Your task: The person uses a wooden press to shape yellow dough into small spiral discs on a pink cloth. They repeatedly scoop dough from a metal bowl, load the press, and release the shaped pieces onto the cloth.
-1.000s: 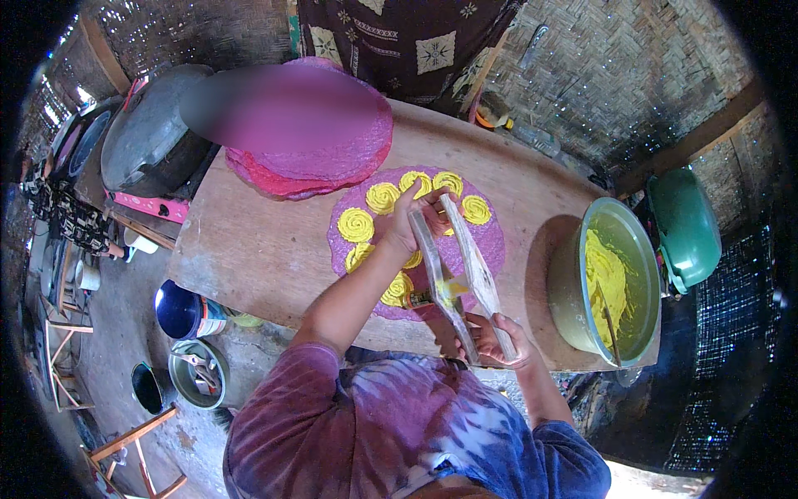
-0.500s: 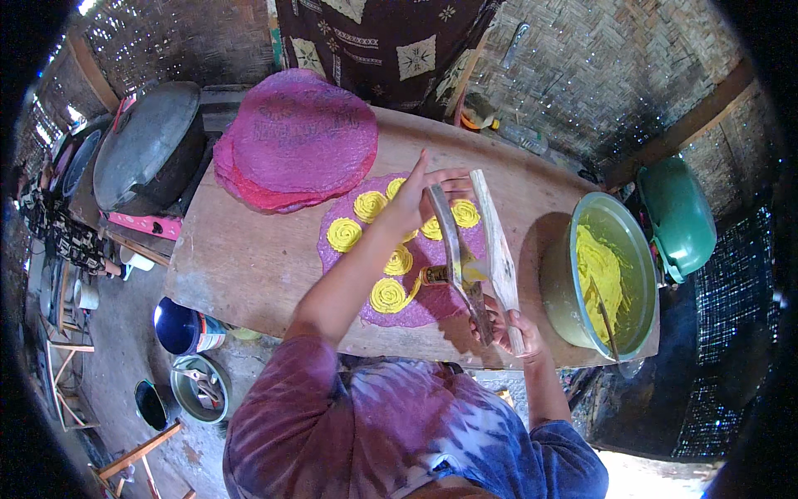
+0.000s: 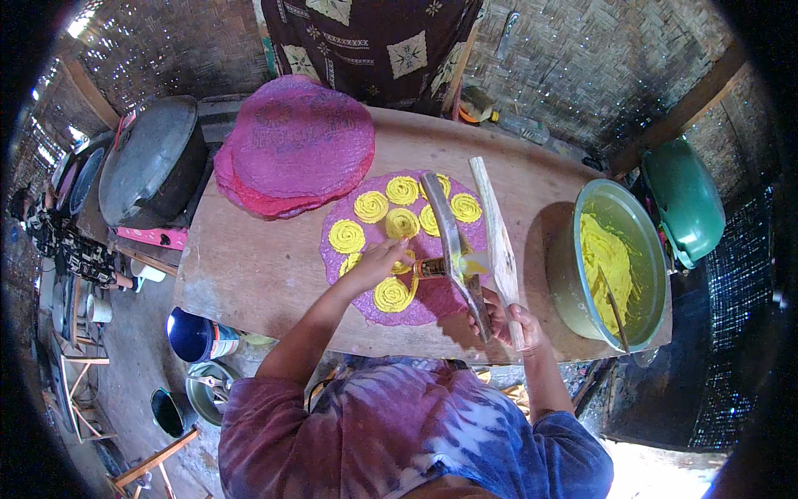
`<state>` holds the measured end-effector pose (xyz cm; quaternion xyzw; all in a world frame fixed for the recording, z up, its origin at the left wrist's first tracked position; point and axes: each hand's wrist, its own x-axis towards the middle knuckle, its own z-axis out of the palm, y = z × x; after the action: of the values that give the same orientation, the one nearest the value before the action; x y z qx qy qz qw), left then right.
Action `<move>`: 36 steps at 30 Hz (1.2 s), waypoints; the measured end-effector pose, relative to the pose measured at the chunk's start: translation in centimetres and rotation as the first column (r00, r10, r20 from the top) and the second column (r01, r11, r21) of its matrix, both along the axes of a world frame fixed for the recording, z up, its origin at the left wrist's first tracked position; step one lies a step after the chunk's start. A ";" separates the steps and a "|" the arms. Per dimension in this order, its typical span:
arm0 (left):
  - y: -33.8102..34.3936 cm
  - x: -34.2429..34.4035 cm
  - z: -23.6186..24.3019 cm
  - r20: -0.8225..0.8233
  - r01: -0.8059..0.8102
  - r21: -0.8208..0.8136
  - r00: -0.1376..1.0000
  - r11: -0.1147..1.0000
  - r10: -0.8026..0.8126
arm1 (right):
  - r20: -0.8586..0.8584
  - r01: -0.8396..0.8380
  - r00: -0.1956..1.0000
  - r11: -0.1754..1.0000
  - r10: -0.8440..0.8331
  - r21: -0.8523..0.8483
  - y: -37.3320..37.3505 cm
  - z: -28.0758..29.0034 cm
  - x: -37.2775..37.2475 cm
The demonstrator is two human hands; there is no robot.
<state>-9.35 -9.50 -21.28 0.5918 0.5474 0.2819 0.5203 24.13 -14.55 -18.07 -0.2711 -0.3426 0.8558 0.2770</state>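
A wooden two-lever press slants above a round purple mesh sheet, with a small labelled can set crosswise in it. My right hand is wrapped round the lower ends of both levers. The upper ends stand apart. From the can's left end hangs a yellow dough strand, running down beside a coiled rosette. My left hand, fingers stretched out, is over another rosette left of the can and partly hides it. Several more yellow rosettes lie on the sheet.
A stack of purple and red round sheets lies at the table's back left. On the right stands a green basin with yellow dough and a stick. A large dark pot is beyond the table's left edge; buckets stand below.
My left hand has left the upper lever ends and come down and left, over the rosettes. The right hand keeps hold of the press, which has barely moved.
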 end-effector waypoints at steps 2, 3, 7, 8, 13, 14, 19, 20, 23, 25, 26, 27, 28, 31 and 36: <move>-0.1 -0.1 0.1 -0.011 -0.010 -0.009 1.000 1.000 0.010 | 0.012 -0.018 1.000 1.000 0.018 0.014 0.2 0.5 -0.6; 0.1 -0.2 -0.9 -0.047 -0.008 0.013 0.999 1.000 0.009 | 0.009 -0.016 1.000 1.000 0.016 0.022 0.3 0.8 -1.0; -0.5 -0.3 -1.3 -0.054 -0.021 0.055 0.998 0.998 0.024 | -0.116 0.024 0.993 0.999 -0.027 -0.031 0.1 0.6 -2.0; -0.6 -0.3 -1.3 -0.093 -0.050 0.053 0.994 0.997 0.055 | -0.083 0.020 0.996 1.000 -0.020 -0.002 0.2 0.7 -2.1; -1.9 -1.3 -0.9 -0.200 -0.151 0.143 0.964 0.978 0.178 | -0.073 0.043 0.996 0.999 -0.043 -0.009 0.4 0.0 -1.4; -2.4 -1.6 -1.3 -0.260 -0.140 0.196 0.947 0.971 0.189 | -0.072 0.038 0.997 0.999 -0.037 0.010 0.5 -0.2 -1.2; -4.3 -2.3 -2.8 -0.385 -0.088 0.347 0.895 0.934 0.227 | -0.053 0.025 0.998 0.995 -0.019 0.100 0.6 0.0 -0.7; -4.7 -2.2 -2.5 -0.405 -0.085 0.364 0.882 0.928 0.240 | -0.035 0.050 0.998 0.994 -0.047 0.097 0.5 0.2 -0.8; -5.9 -1.9 -2.0 -0.479 -0.057 0.426 0.833 0.903 0.278 | -0.010 0.094 0.996 0.992 -0.094 0.084 0.2 0.9 -1.0; -6.3 -1.8 -2.1 -0.543 -0.012 0.484 0.780 0.875 0.311 | -0.033 0.078 0.997 0.995 -0.076 0.069 0.2 0.4 -0.4; -6.4 -1.7 -1.9 -0.560 0.018 0.504 0.767 0.864 0.311 | -0.040 0.087 0.996 0.993 -0.085 0.073 0.2 0.1 -0.3; -6.6 -1.7 -1.6 -0.578 0.048 0.523 0.754 0.851 0.312 | -0.047 0.097 0.994 0.992 -0.094 0.077 0.1 -0.2 -0.2; -6.8 -1.6 -1.2 -0.595 0.079 0.540 0.740 0.838 0.314 | -0.054 0.108 0.993 0.991 -0.103 0.080 0.0 -0.3 0.0; -7.0 -1.6 0.1 -0.628 0.156 0.558 0.722 0.815 0.292 | 0.002 0.119 0.993 0.992 -0.119 0.047 -0.6 0.1 0.6; -4.3 -1.9 2.8 -0.226 -0.082 0.635 0.932 0.769 0.285 | -0.009 0.066 0.998 0.991 -0.065 0.120 -1.4 2.0 0.9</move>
<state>-11.24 -13.79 -18.49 0.7080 0.5558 0.3985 0.1764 25.02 -15.91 -16.12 -0.2626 -0.3835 0.8250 0.3215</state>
